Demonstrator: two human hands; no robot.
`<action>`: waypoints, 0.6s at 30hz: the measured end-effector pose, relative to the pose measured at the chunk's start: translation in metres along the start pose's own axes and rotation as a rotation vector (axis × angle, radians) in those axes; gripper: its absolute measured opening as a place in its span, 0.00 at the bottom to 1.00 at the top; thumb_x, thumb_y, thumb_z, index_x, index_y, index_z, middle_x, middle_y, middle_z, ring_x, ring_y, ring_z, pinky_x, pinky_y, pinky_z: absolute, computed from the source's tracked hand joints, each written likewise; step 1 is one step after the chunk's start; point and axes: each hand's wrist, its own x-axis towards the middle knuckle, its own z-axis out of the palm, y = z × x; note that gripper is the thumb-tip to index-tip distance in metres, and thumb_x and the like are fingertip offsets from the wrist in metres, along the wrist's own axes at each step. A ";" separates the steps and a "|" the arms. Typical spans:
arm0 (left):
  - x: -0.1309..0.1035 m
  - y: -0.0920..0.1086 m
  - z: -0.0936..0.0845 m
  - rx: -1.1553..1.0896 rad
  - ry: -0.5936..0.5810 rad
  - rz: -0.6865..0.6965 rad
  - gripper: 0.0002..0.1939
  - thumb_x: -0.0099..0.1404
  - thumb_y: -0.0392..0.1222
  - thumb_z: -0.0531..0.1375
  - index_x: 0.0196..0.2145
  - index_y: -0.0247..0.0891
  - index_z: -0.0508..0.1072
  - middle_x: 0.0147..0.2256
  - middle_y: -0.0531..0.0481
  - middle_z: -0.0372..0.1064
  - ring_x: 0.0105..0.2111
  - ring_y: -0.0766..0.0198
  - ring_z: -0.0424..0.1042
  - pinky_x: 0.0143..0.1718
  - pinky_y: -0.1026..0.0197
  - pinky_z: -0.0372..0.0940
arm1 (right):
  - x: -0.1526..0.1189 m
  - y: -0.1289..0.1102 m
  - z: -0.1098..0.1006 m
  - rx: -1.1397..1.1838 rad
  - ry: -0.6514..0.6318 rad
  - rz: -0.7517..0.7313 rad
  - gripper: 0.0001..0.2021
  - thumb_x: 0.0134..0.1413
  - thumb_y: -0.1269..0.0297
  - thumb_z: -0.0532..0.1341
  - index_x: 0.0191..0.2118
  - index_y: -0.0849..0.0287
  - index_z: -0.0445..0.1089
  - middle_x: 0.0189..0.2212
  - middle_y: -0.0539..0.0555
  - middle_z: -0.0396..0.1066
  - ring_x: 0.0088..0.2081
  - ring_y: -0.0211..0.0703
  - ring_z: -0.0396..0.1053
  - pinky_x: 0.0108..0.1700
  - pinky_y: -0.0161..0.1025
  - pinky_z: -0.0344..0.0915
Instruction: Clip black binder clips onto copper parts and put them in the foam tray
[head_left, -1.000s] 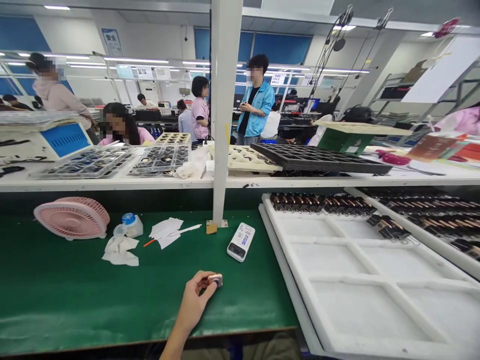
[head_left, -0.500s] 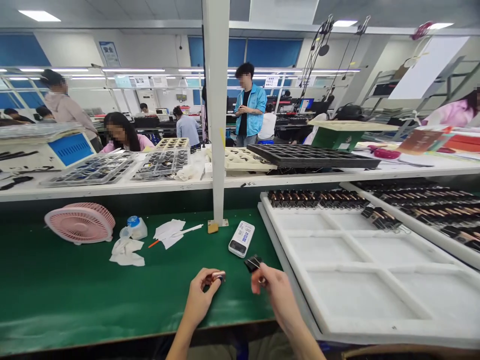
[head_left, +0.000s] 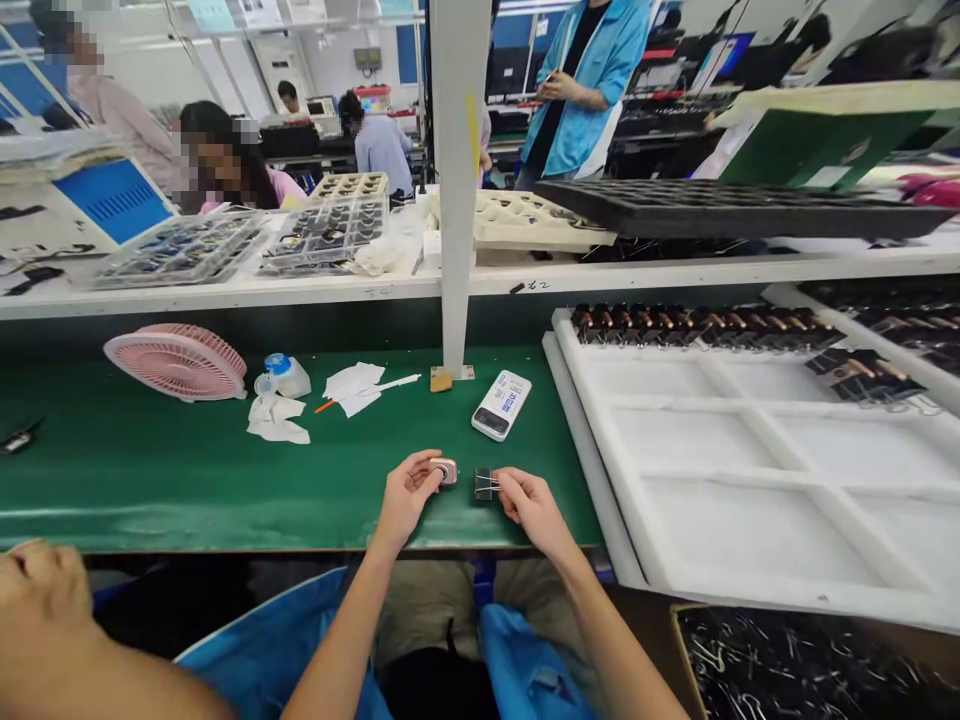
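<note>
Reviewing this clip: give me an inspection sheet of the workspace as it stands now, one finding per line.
Surface: flat green worktop, slightly glossy.
Things in work: small rose-gold rectangular part and black binder clip with silver wire handles, apart.
Clutter: round pink fan, blue-capped bottle, crumpled white tissue, white rectangular device with dark end panel.
Hands: left hand holds the part; right hand grips the clip's handles.
Cables: nothing seen on the worktop.
Surroundings: white compartmented tray at right; another person's hand at lower left.
</note>
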 end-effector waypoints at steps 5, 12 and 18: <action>-0.002 0.003 -0.001 0.033 -0.053 -0.026 0.24 0.57 0.54 0.71 0.46 0.36 0.79 0.42 0.40 0.81 0.37 0.57 0.79 0.36 0.60 0.72 | 0.001 0.004 0.000 -0.067 -0.124 -0.091 0.30 0.62 0.37 0.59 0.46 0.63 0.76 0.23 0.48 0.58 0.24 0.37 0.53 0.26 0.35 0.49; -0.003 0.003 -0.001 0.049 -0.096 -0.075 0.23 0.55 0.52 0.72 0.44 0.36 0.80 0.38 0.41 0.82 0.37 0.55 0.80 0.38 0.59 0.73 | 0.001 0.011 -0.006 -0.133 -0.182 -0.099 0.30 0.67 0.40 0.55 0.53 0.64 0.76 0.23 0.48 0.59 0.24 0.38 0.53 0.26 0.35 0.49; -0.003 0.003 -0.001 0.077 -0.150 -0.059 0.20 0.56 0.50 0.73 0.43 0.36 0.81 0.36 0.42 0.82 0.36 0.56 0.81 0.39 0.59 0.72 | 0.000 0.008 -0.004 -0.227 -0.151 -0.172 0.27 0.68 0.43 0.56 0.52 0.62 0.79 0.26 0.53 0.68 0.27 0.41 0.60 0.28 0.35 0.56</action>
